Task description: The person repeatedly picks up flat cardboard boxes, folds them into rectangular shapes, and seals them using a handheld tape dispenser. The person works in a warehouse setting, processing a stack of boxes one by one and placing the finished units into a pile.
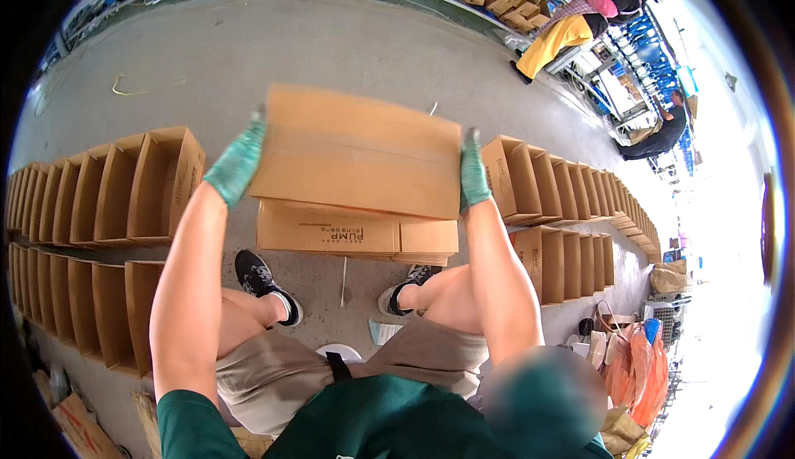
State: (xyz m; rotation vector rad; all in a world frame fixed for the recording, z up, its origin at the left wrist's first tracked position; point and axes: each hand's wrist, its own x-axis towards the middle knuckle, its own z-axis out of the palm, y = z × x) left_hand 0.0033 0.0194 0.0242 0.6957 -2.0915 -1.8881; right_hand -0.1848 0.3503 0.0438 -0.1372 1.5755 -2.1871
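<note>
Between my two gloved hands is a brown cardboard box [356, 148], its broad face up and slightly blurred. My left hand [238, 161], in a green glove, presses against the box's left edge. At its right edge my right hand [473, 169], gloved the same way, grips the other side. The fingertips of both hands lie along the far part of the box. Below the held box rests a stack of flat folded cartons [348, 234] with dark print, between my feet and partly covered by it.
Rows of open-topped cardboard boxes stand on the floor to the left [124, 186] and right [555, 182]. A heap of orange plastic bags [638, 368] lies at the lower right. Two other people [580, 28] are by shelving at the upper right, near a pile of small cartons [507, 0].
</note>
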